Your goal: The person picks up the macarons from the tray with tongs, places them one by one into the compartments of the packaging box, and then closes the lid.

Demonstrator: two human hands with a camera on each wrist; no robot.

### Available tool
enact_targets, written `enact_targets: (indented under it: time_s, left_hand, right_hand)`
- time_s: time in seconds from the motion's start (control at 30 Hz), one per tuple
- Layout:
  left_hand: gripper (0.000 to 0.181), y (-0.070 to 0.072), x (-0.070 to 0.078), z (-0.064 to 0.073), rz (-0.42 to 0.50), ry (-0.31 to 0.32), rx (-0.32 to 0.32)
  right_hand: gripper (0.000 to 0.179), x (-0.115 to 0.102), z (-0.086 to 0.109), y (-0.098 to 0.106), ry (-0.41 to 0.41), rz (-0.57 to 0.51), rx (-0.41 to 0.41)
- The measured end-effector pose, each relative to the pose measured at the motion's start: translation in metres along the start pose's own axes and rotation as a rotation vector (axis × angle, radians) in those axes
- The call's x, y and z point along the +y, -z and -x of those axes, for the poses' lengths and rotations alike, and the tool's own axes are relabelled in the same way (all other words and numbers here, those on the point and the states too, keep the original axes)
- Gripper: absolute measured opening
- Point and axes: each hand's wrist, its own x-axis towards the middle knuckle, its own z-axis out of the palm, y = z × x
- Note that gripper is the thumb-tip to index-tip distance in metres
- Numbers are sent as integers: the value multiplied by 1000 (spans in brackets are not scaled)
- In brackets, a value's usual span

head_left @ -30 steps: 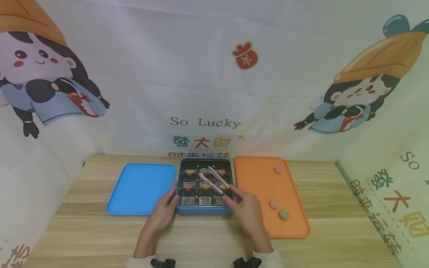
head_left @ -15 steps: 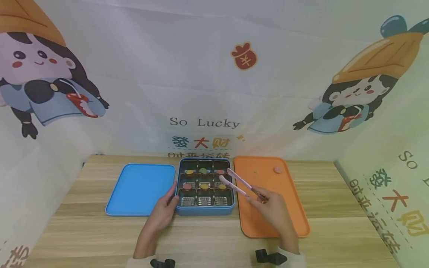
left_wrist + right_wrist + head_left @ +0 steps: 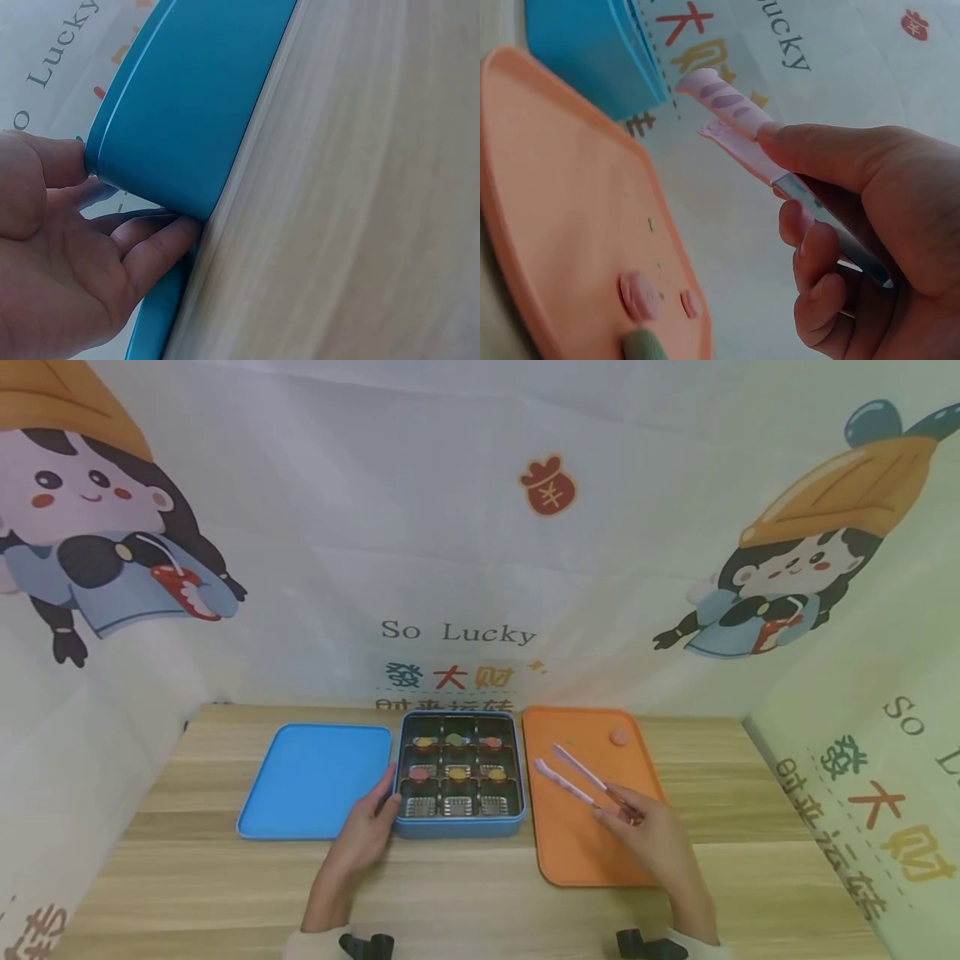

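Observation:
My left hand (image 3: pixel 365 837) rests against the left side of the blue box (image 3: pixel 459 829). In the left wrist view its thumb touches the rim near a corner and its fingers press the wall (image 3: pixel 187 97). Dark compartments in the box hold yellow, green and pink macarons in the far and middle rows; the near row shows ribbed bottoms. Over the orange tray (image 3: pixel 562 860), my right hand (image 3: pixel 648 835) holds pink-tipped tongs (image 3: pixel 580 767), their tips apart with nothing between them. The right wrist view shows two pink macarons (image 3: pixel 639 295) and a green macaron (image 3: pixel 643 346) on that tray.
A flat blue lid-like tray (image 3: pixel 315 785) lies left of the box on the wooden table (image 3: pixel 450 893). One pink macaron (image 3: pixel 618 737) sits at the orange tray's far right. Small green crumbs dot the tray. A printed cloth (image 3: pixel 450 527) hangs behind the table.
My right hand has carried the tongs rightward from over the box to over the orange tray, covering the nearer macarons in the head view. The left hand stays at the box.

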Motion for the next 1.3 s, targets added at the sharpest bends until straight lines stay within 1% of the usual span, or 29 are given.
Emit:
enact_targets:
  time_s: [0.1, 0.23, 0.37, 0.47, 0.6, 0.73, 0.8, 0.9, 1.03, 1.1, 1.2, 1.3]
  left_hand:
    - [56, 0, -1, 0, -5, -9, 4]
    - [56, -1, -1, -2, 13, -16, -2]
    - [56, -1, -1, -2, 9, -18, -5]
    - [56, 0, 0, -2, 0, -12, -2]
    - [56, 0, 0, -3, -4, 10, -3]
    - [56, 0, -1, -3, -12, 23, -2]
    - [56, 0, -1, -3, -11, 21, -4]
    - [56, 0, -1, -4, -7, 15, -7]
    - [57, 0, -2, -4, -9, 5, -12]
    - [57, -1, -3, -4, -5, 4, -16]
    - [57, -1, -3, -4, 4, 9, -15]
    - [56, -1, -2, -3, 13, 7, -8]
  right_hand:
    - [44, 7, 6, 8, 12, 84, 24]
    - [43, 18, 16, 15, 64, 168, 81]
    - [40, 34, 26, 18, 156, 258, 166]
    - [39, 46, 34, 20, 241, 320, 237]
    - [40, 61, 43, 26, 337, 362, 303]
    - [41, 74, 51, 34, 442, 374, 338]
    - [39, 81, 54, 38, 483, 371, 340]
    - [36, 90, 61, 42, 513, 355, 332]
    - [35, 101, 69, 47, 518, 370, 312]
    - [38, 105, 73, 49, 517, 383, 294]
    - [43, 109, 77, 52, 507, 404, 271]
    - [42, 110, 80, 54, 498, 433, 262]
